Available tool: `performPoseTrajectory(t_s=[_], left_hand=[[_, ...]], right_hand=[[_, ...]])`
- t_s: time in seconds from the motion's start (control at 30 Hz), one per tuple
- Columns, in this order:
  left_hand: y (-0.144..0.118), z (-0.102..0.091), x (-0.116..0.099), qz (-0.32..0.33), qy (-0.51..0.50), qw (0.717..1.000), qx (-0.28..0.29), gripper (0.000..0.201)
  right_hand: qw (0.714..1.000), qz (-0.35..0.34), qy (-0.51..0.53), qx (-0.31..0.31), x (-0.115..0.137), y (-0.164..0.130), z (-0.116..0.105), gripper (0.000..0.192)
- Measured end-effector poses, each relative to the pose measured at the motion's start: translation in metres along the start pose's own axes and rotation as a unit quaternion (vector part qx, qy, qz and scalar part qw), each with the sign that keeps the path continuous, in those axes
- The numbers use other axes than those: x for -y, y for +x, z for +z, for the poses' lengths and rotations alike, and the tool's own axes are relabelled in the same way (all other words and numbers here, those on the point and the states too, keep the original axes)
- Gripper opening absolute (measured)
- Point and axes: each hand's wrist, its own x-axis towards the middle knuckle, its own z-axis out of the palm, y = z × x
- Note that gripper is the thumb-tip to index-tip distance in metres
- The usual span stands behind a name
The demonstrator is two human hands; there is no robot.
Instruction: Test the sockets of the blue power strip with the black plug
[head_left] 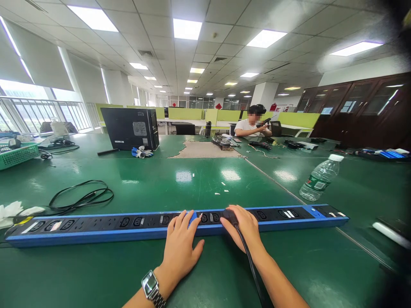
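Your left hand (181, 246), with a metal wristwatch (150, 285) at its wrist, lies flat and open on the near edge of the long blue-edged black power strip (96, 226), fingers spread across its top, holding nothing. Just right of it, your right hand (244, 229) is closed around a black plug (230, 216) seated at or in one of the sockets; its black cable (252, 265) runs back toward you along your forearm. How deep the plug sits I cannot tell, since your fingers cover it.

The risks, as I judge them: if your left hand lifts, the light strip may slide away on the glossy green table (208, 179) when you push or pull. Pull at an angle and the pins may bind. The cable under your arm may snag.

The strip lies crosswise directly under both hands, long, narrow, its row of black sockets mostly vacant.

Beyond your right hand, well apart, a clear plastic water bottle (319, 177) lies tilted. Beyond your left, a loose black cord (81, 197) coils, and farther off a black computer case (130, 127) stands. Farthest, a seated person (253, 126) works at another bench.
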Motion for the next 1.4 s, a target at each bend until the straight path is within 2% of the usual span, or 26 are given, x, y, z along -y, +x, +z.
performPoseTrajectory(t_s=[0.77,1.4], left_hand=[[0.0005,-0.0019,0.0006,0.004,0.005,1.000,0.000,0.047],[0.0016,-0.0005,0.0025,0.039,-0.005,0.999,-0.019,0.044]], right_hand=[[1.000,0.001,0.001,0.007,-0.0013,0.0000,-0.0002,0.029],[1.000,0.006,0.015,0.015,-0.0009,0.0006,-0.0007,0.028]])
